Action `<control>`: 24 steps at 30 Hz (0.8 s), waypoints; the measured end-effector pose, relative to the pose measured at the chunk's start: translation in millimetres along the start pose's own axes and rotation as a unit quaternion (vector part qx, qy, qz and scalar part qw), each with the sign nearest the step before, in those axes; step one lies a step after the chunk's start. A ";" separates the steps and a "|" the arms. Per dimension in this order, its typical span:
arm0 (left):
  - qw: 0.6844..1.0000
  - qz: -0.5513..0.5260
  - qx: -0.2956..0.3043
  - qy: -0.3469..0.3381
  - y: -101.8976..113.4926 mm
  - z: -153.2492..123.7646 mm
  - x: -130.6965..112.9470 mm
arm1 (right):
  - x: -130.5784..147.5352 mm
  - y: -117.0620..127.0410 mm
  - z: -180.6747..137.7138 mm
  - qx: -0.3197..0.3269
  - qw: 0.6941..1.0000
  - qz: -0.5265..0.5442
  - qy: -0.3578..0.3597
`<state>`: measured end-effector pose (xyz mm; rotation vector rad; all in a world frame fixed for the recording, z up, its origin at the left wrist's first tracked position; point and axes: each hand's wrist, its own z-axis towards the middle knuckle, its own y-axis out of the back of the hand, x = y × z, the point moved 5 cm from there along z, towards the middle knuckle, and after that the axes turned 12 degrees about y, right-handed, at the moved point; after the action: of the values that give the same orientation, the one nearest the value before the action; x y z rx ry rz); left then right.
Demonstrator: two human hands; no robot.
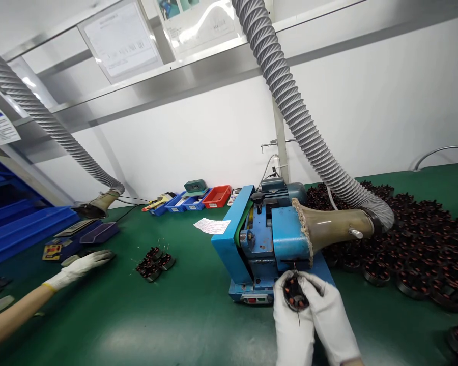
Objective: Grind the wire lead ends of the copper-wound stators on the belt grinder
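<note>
A round black motor stator with copper windings (295, 294) is held between my two white-gloved hands, in front of the blue belt-driven machine (261, 249). My left hand (284, 310) wraps around its left side, and my right hand (322, 302) closes on its right edge. Thin wire ends stick up from the stator close to the slot under the machine's blue hood (290, 236). One wire hangs down over the left glove. Whether the upper wire touches the machine inside cannot be made out.
Many stators (412, 244) crowd the right side of the green table. Several more (154, 263) stand left of the machine. A co-worker's gloved hand (84, 267) rests at the far left. A suction hose (290, 96) joins the hood; small bins (217, 196) line the wall.
</note>
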<state>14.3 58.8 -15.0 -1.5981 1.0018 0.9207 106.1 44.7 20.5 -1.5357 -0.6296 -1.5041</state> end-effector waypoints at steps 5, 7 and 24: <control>0.997 -0.028 0.010 0.076 14.5 3.1 30.1 | -9.3 3.9 -12.7 0.021 1.000 -0.015 0.006; 0.998 -0.039 -0.006 0.058 11.6 6.1 23.9 | -10.1 2.4 -6.6 0.009 1.000 0.001 -0.005; 0.998 0.004 0.060 0.019 -14.1 10.5 -18.4 | 0.6 -1.4 12.0 -0.015 1.000 -0.003 0.016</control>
<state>19.6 74.4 4.4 -1.5169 1.0702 0.8239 111.4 55.4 22.8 -1.5293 -0.5954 -1.5454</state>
